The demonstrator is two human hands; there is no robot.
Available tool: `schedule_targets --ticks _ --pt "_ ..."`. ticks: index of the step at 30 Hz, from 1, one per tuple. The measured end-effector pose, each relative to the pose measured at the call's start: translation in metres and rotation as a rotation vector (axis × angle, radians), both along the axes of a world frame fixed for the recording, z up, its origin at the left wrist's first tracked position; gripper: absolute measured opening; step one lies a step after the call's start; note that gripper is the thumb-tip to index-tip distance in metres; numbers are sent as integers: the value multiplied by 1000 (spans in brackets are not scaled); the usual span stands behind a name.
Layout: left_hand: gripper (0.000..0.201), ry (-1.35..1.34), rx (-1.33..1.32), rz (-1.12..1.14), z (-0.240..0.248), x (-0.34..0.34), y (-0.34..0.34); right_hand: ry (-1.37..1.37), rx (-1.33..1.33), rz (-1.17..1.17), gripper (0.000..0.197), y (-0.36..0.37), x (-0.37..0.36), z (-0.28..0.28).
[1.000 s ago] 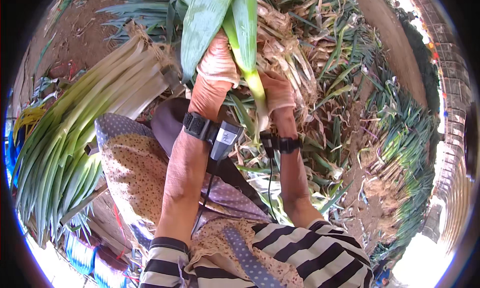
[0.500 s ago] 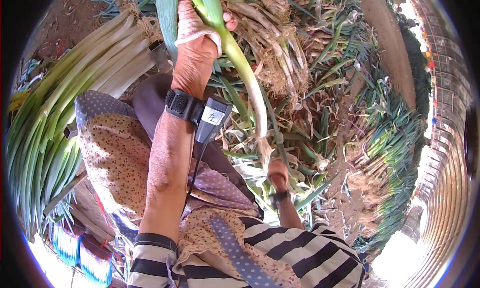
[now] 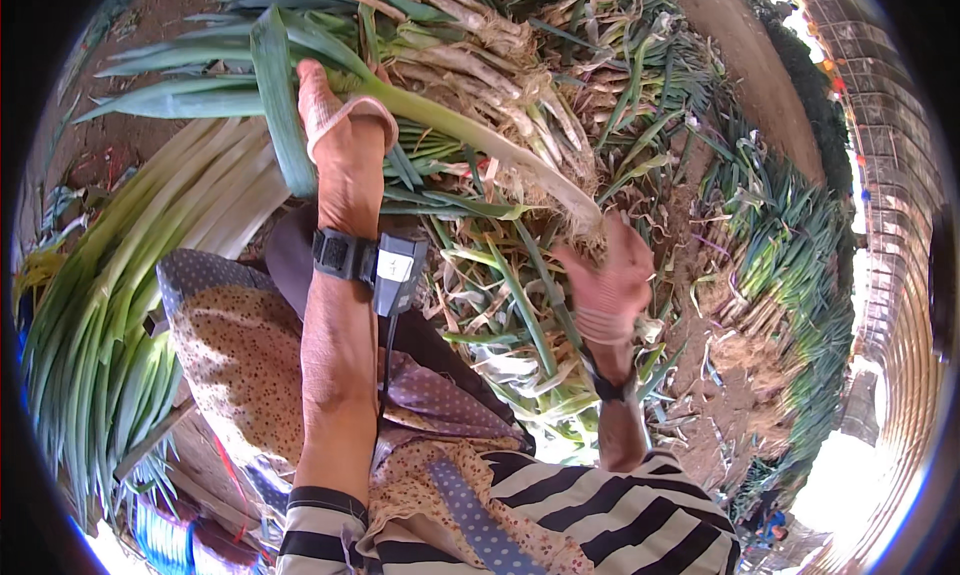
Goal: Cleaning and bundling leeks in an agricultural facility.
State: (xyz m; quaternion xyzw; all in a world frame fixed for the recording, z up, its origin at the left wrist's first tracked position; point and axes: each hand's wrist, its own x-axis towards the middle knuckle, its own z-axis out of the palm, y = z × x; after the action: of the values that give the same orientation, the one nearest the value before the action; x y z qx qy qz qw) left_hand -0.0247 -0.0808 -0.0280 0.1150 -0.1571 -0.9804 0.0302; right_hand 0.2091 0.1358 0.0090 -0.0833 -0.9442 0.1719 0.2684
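Note:
My left hand [image 3: 342,115], in a light pinkish work glove, is closed around the upper stem of a long green onion [image 3: 470,130]. Its wide green leaves spread to the left, and its pale stem slants down to the right, ending in stringy roots. My right hand [image 3: 612,280], gloved too, is beside that root end with thumb and fingers apart; whether it touches the roots I cannot tell. Beyond the stem lies a pile of unpeeled green onions [image 3: 475,70] with dry skins and roots.
Cleaned green onions [image 3: 120,235] lie in a bundle on the left. Stripped leaves [image 3: 520,305] litter the ground between my arms. More green onions [image 3: 785,245] form a long row on the right, near a curved ribbed wall [image 3: 900,175]. Blue-wrapped bundles [image 3: 165,535] are at lower left.
My right hand has risen from low down to the root end of the green onion. My left hand has shifted left and slightly down, and the stem has swung from steep to more level.

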Motion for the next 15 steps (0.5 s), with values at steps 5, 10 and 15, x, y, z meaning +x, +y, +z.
schedule_targets --ticks 5,10,15 --pt "31 -111 -27 38 18 9 9 96 545 -123 64 -33 -67 -10" --pt "33 -123 0 -37 17 5 3 -331 456 -153 50 -23 -108 -23" --pt "63 39 3 -227 27 9 1 -630 -63 226 42 -13 -108 32"
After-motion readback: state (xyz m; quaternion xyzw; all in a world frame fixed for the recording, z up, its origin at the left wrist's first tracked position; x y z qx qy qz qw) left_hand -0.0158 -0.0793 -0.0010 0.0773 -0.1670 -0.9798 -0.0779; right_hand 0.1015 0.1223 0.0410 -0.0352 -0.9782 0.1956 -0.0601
